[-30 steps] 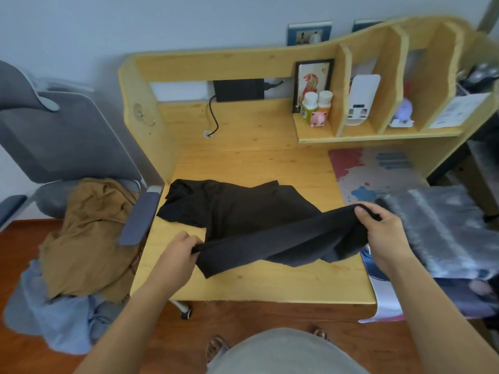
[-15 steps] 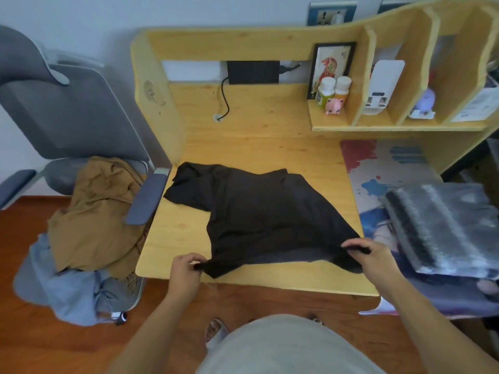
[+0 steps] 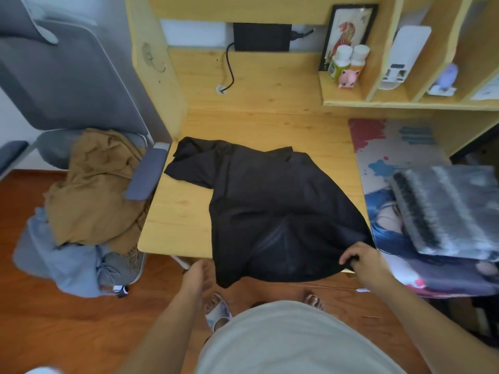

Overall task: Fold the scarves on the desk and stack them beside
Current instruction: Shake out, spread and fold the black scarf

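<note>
While spread across the near half of the desk (image 3: pixel 172 211) with its near edge draped over the front, black scarf (image 3: pixel 278 201) gripped at near right corner by right hand (image 3: pixel 363 261), presumably to keep that edge taut for the coming fold. Left hand (image 3: pixel 198 276) blurred just left of the hanging corner, below the desk edge; grip cannot be told. Folded grey striped scarf (image 3: pixel 445 209) stacked at right on printed mat (image 3: pixel 383 163), marking the stack location.
</note>
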{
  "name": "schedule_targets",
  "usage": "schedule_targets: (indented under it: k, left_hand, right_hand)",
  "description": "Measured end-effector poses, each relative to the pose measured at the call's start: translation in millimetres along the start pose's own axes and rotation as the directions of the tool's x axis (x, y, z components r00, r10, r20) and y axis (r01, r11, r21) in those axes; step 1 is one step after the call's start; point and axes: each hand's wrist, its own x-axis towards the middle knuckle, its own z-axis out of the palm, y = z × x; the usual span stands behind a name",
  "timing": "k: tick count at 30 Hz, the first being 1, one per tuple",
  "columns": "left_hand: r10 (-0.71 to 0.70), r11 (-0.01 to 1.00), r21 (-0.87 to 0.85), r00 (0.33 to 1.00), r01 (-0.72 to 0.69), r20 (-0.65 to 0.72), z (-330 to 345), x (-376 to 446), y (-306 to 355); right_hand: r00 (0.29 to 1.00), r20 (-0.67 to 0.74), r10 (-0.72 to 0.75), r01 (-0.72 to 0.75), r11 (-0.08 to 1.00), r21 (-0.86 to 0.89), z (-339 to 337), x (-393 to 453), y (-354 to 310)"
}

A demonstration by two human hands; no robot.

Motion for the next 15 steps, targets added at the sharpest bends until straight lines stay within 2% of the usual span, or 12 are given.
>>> schedule_targets:
  k: [3, 6, 9, 12, 15]
  left_hand:
    - [0.041, 0.994, 0.093, 0.990, -0.053, 0.132, 11, 4, -19]
    - [0.125, 0.976, 0.163, 0.986, -0.142, 0.110, 23, 5, -26]
    - [0.180, 0.974, 0.138, 0.983, -0.182, 0.030, 33, 10, -23]
    - [0.188, 0.978, 0.077, 0.979, -0.194, 0.082, 36, 16, -22]
    - [0.142, 0.978, 0.134, 0.979, -0.162, 0.145, 36, 17, -22]
  right_hand:
    - [0.999, -0.012, 0.046, -0.045, 0.997, 0.056, -3, -5, -11]
    - [0.998, -0.002, 0.065, -0.063, 0.987, 0.150, -10, -10, -22]
    - [0.998, 0.010, 0.069, -0.069, 0.964, 0.256, -22, -16, -35]
    - [0.997, 0.015, 0.069, -0.070, 0.932, 0.356, -31, -18, -44]
    - [0.995, 0.001, 0.103, -0.095, 0.914, 0.396, -38, -13, -47]
